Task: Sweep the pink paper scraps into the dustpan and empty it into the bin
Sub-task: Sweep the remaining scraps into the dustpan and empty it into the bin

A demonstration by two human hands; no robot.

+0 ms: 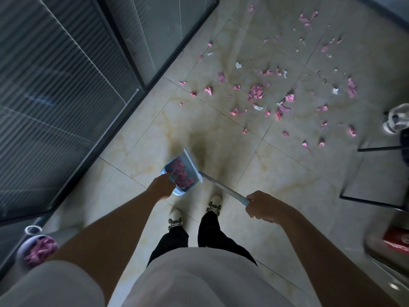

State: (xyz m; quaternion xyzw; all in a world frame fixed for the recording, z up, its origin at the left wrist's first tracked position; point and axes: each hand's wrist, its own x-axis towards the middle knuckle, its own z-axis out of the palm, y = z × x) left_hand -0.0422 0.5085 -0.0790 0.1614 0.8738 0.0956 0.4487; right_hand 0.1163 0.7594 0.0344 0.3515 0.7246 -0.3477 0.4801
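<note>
1. Near the person's feet, the left hand [162, 187] grips the handle of the blue dustpan [181, 172], fingers curled round it. The pan holds a load of pink scraps [181, 173] and seems to be raised off the floor [276, 185], though I cannot tell this for sure.

2. The right hand [263, 207] is closed round the end of the broom stick [223, 188], which runs down and left toward the pan's open edge. The broom head is not clearly visible.

3. The bin [36, 249] stands at the near left, partly hidden behind the left arm, with pink paper already inside it. I judge the next step is to carry the pan there and tip it.

4. Risk: the pan looks rather full. If it tilts forward on the way, scraps may slide over the lip and fall on the swept floor.

5. Risk: the bin mouth looks narrow compared with the pan. If the tip is fast or off-centre, paper may land beside the bin, close to the glass wall [66, 85].

6. Risk: paper is light, so a quick swing of the arm could blow pieces out.

7. Risk: the long stick may knock the black frame [376, 173] at the right when the body turns left.

8. Many loose scraps [255, 93] are spread on the far floor, with some white bits among them, so the task is far from finished. Walking through them would scatter them.
</note>
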